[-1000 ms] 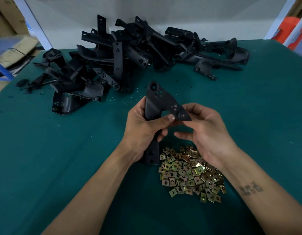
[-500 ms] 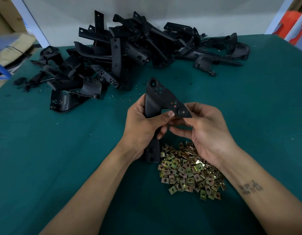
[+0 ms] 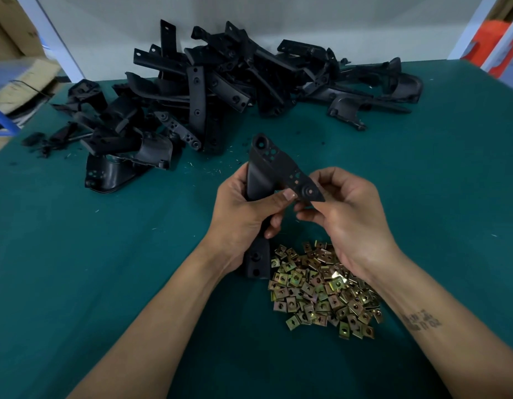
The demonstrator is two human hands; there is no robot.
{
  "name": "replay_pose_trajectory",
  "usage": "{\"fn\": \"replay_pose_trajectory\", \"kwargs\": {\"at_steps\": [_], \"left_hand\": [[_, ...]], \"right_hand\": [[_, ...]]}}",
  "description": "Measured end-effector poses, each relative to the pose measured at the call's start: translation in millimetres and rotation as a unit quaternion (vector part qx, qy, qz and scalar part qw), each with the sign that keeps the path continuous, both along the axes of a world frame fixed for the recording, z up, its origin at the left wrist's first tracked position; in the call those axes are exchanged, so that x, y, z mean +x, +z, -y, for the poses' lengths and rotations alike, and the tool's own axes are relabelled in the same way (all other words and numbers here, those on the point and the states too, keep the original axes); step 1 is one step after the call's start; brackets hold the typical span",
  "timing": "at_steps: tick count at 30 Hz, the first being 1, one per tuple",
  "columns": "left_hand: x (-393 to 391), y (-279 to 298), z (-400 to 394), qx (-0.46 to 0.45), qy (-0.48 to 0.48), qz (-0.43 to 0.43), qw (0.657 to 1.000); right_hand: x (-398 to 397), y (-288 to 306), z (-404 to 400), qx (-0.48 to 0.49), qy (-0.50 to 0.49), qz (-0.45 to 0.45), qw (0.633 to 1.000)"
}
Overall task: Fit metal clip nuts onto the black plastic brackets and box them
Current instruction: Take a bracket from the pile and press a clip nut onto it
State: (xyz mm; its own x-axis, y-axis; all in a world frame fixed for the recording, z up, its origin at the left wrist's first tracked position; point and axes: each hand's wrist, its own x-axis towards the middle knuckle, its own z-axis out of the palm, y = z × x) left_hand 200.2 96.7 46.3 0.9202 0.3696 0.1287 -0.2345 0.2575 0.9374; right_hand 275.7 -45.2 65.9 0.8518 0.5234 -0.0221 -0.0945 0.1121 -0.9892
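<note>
Black bracket stays gripped by left hand; right hand fingers now pinch its tab.

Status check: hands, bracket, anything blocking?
Left hand grips bracket mid-body. Right hand pinches its tab end; clip nut there not visible. Clip nuts piled below, bracket pile behind. Nothing in the way.

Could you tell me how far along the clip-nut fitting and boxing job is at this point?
Nothing looks finished: no fitted or boxed bracket shows. In hand: the left hand grips one black bracket, while the right hand holds its far tab; whether a nut sits there is hidden. Left: the pile of brackets at the back of the table and the heap of clip nuts remain.
</note>
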Motion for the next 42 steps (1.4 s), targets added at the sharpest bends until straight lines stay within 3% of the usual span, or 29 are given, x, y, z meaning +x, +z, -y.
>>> {"fn": "replay_pose_trajectory", "kwargs": {"at_steps": [8, 13, 20, 30, 34, 39, 42], "left_hand": [[-2, 7, -4, -0.095, -0.061, -0.025, 0.993], [-4, 7, -10, -0.180, -0.135, -0.043, 0.973], [-7, 6, -14, -0.211, -0.194, -0.048, 0.957], [-10, 6, -25, -0.193, -0.241, -0.038, 0.950], [-12, 4, -29, -0.130, -0.231, -0.056, 0.963], [-10, 4, -30, -0.127, -0.206, -0.081, 0.967], [-8, 5, -24, -0.096, -0.193, -0.082, 0.973]], "right_hand": [[2, 3, 6, 0.010, 0.038, 0.125, 0.991], [1, 5, 10, -0.016, 0.057, 0.252, 0.966], [0, 6, 12, -0.031, 0.091, 0.281, 0.955], [8, 5, 16, -0.041, 0.110, 0.252, 0.961], [15, 8, 20, 0.020, 0.076, 0.241, 0.967], [18, 10, 19, 0.119, 0.031, 0.149, 0.981], [19, 13, 19, 0.129, 0.031, 0.138, 0.981]]}}
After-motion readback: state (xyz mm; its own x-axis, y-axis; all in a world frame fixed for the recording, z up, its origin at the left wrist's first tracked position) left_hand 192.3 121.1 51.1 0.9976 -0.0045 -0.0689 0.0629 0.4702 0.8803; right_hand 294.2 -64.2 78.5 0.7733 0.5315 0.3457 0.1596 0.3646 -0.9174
